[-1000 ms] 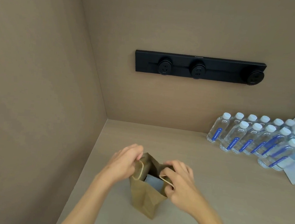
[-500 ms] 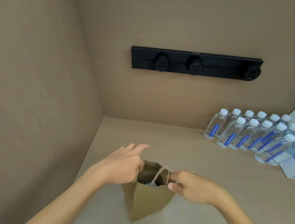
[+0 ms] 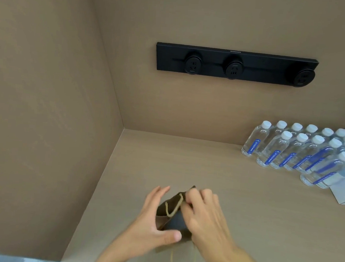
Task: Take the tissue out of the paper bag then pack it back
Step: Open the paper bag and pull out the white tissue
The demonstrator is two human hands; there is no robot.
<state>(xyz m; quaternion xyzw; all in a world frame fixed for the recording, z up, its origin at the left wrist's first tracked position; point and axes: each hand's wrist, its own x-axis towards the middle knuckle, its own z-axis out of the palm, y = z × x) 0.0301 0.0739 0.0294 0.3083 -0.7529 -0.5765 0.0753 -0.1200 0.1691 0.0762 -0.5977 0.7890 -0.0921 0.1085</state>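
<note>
A small brown kraft-paper bag [image 3: 172,213] with twisted paper-cord handles sits on the pale wood-grain counter [image 3: 235,189], near its front edge and toward the left corner where two matte tan walls meet. The left hand [image 3: 154,222] is closed on the bag's left side, thumb pressed across the lower front, fingers curled behind. The right hand [image 3: 204,218] covers the bag's mouth from the right, fingertips bent in at the top rim; whether they pinch the paper or something inside, I cannot tell. The tissue is not visible, presumably hidden in the dark opening. One cord handle loops over the front panel. At the counter's far right edge stand rows of clear plastic water bottles [image 3: 302,153] with white caps and blue labels. A flat black socket strip [image 3: 234,64] with three round outlets hangs on the back wall.
</note>
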